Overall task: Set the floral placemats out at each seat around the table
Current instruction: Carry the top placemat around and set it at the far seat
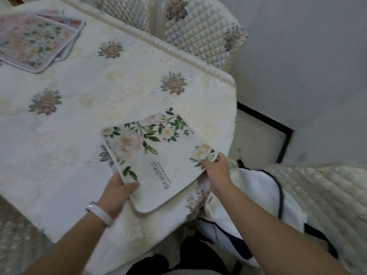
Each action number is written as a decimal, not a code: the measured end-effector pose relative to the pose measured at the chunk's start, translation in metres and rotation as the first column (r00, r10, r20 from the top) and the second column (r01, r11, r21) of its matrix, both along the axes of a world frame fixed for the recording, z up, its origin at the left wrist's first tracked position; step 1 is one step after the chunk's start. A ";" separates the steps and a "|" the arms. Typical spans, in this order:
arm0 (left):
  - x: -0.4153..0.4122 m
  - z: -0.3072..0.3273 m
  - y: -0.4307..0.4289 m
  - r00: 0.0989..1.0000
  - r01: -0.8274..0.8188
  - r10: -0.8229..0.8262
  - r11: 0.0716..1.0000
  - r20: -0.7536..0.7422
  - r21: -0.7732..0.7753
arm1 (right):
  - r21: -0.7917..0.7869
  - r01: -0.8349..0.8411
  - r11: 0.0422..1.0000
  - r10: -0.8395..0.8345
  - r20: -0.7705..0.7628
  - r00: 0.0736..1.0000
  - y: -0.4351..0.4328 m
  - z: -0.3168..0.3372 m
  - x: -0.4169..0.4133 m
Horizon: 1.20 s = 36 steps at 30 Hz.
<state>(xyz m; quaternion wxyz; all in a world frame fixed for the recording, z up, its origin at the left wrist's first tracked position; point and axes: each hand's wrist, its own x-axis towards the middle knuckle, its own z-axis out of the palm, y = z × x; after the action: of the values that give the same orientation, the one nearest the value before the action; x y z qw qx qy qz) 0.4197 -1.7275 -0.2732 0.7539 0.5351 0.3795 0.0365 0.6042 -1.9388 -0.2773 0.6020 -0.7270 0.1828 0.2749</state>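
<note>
A white placemat [158, 157] printed with pink and white flowers and the word "Beautiful" lies at an angle on the near right corner of the table [79, 120]. My left hand [117, 192] pinches its near left edge, thumb on top. My right hand [215, 166] grips its right corner. A stack of other floral placemats [33, 41] rests at the far left of the table, fanned slightly.
The table wears a cream embroidered cloth with grey-pink flower motifs. A quilted chair back [200, 28] stands beyond the far edge. Another cushioned seat [321, 195] with a white bag [256, 197] on it sits at my right. Grey walls close the corner.
</note>
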 end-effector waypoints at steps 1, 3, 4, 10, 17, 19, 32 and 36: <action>0.001 0.001 0.006 1.000 0.029 -0.028 0.999 -0.011 0.014 | 0.013 -0.033 0.999 0.034 -0.020 0.999 -0.001 -0.002 0.010; 0.003 0.003 0.019 0.997 0.068 -0.067 0.998 -0.043 0.014 | 0.053 -0.114 0.992 0.118 -0.083 0.990 -0.003 -0.006 0.029; 0.004 0.005 0.025 0.994 0.090 -0.090 0.996 -0.061 0.005 | 0.069 -0.162 0.984 0.170 -0.124 0.978 -0.004 -0.007 0.037; 0.011 0.009 0.048 0.957 0.235 -0.239 0.971 -0.163 -0.046 | -0.005 -0.402 0.916 0.397 -0.149 0.906 -0.004 -0.012 0.051; 0.032 0.002 0.052 0.947 0.178 -0.163 0.984 -0.278 0.029 | -0.193 -0.359 0.913 0.373 0.042 0.927 0.001 -0.016 0.028; 0.032 0.000 0.048 0.960 0.109 -0.101 0.994 -0.262 0.017 | -0.184 -0.271 0.945 0.284 0.050 0.957 -0.003 -0.019 0.022; 0.043 -0.007 0.023 0.979 -0.105 0.131 0.980 -0.153 0.171 | -0.121 0.151 0.981 -0.144 0.060 0.988 -0.017 -0.015 -0.041; 0.057 -0.012 0.031 0.980 -0.020 0.078 0.954 -0.183 0.299 | -0.152 0.187 0.970 -0.172 0.104 0.979 -0.010 -0.017 -0.058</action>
<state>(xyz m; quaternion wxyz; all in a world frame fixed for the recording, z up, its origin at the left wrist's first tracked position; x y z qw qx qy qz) 0.4765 -1.6961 -0.2852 0.6238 0.6334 0.4540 0.0596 0.5466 -1.9491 -0.2942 0.5713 -0.7654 0.2422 0.1704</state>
